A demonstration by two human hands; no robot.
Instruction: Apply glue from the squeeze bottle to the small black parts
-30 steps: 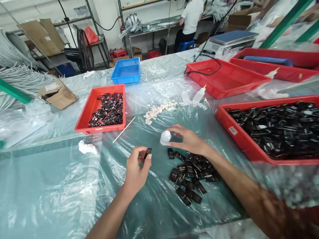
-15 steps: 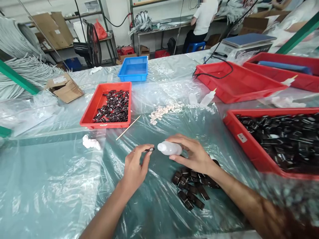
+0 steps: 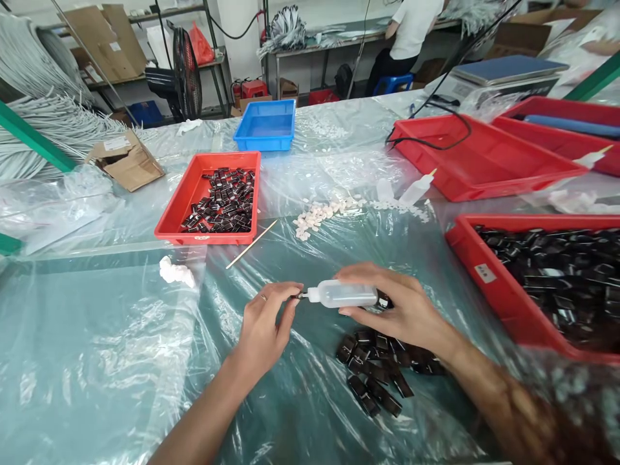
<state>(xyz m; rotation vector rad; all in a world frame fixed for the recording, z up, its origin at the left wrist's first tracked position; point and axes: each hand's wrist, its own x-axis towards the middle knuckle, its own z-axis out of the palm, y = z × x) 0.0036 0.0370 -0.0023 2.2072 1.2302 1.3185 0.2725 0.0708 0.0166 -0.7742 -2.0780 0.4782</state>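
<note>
My left hand point(image 3: 264, 326) pinches a small black part point(image 3: 295, 296) between thumb and fingertips. My right hand point(image 3: 404, 310) grips a small translucent squeeze bottle point(image 3: 345, 294) lying sideways, its nozzle touching the black part. Below my right hand lies a loose pile of black parts point(image 3: 375, 365) on the plastic-covered table point(image 3: 106, 361).
A red tray with black parts point(image 3: 174, 216) sits at left, another full red tray point(image 3: 477, 265) at right, a blue tray point(image 3: 265, 126) behind. White pellets point(image 3: 317, 216), a wooden stick point(image 3: 250, 244), a white wad point(image 3: 175, 272), spare bottles point(image 3: 415, 188). A person sits at a far bench point(image 3: 411, 32).
My right hand has tipped the bottle from upright to sideways and brought its nozzle to the black part. My left hand raised the part to meet it.
</note>
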